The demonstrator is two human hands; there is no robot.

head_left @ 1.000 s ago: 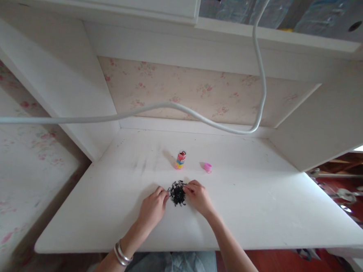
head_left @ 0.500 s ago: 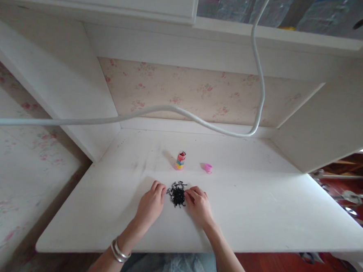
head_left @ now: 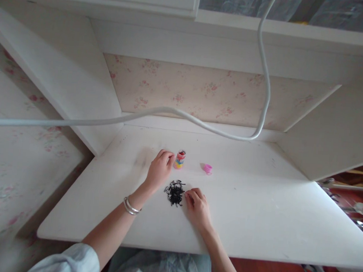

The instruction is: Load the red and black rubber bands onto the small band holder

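Observation:
A heap of small black loop-like pieces (head_left: 174, 193) lies on the white desk; they look like little elastics or clips, too small to tell which. My left hand (head_left: 161, 167) is raised close to the left side of a small clear jar (head_left: 179, 159) with pink, blue and yellow bands of colour. Its fingers are pinched together, and what they hold, if anything, is hidden. Some black and red bits show at the jar's open mouth. At the heap's right edge, my right hand (head_left: 198, 207) has its fingertips closed; I cannot make out anything in them.
A pink lid (head_left: 207, 169) lies right of the jar on the desk (head_left: 256, 214). A white cable (head_left: 183, 112) loops across the view in front of the flowered back wall. Shelf panels stand at both sides and overhead.
My left hand has moved from the heap's left edge up and away to beside the jar. My right hand stays near the heap. The view has shifted slightly.

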